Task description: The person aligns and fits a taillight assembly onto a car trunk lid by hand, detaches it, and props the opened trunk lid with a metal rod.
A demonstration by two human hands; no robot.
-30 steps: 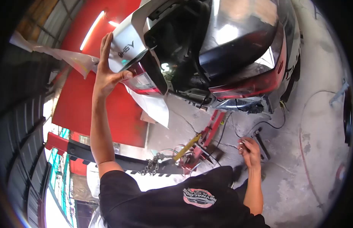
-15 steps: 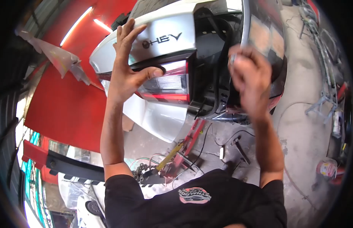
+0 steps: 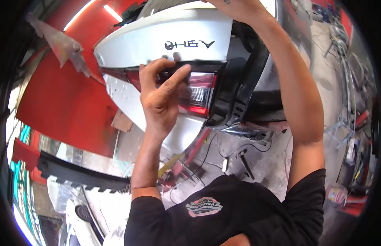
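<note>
A white car trunk lid (image 3: pixel 141 39) with dark lettering spans the upper middle. Below the lettering is its red and clear tail light (image 3: pixel 197 92). My left hand (image 3: pixel 162 92) is at the light's left part, fingers bent and apart, with a dark blurred area between thumb and fingers. My right hand (image 3: pixel 235 7) is raised over the lid's top right edge, cut off by the frame's top, and its fingertips are mostly hidden. Right of the light, the dark trunk opening (image 3: pixel 229 82) shows.
A red panel (image 3: pixel 67 102) stands at the left. Below it runs a long black bar (image 3: pixel 79 174). On the concrete floor lie a hammer-like tool (image 3: pixel 245 164), a small white object (image 3: pixel 225 165) and a dark cable. Metal stands (image 3: pixel 342 119) line the right side.
My right hand has risen from low on the right to the lid's top. My left hand has moved down from the lid's edge to the tail light. The view has shifted.
</note>
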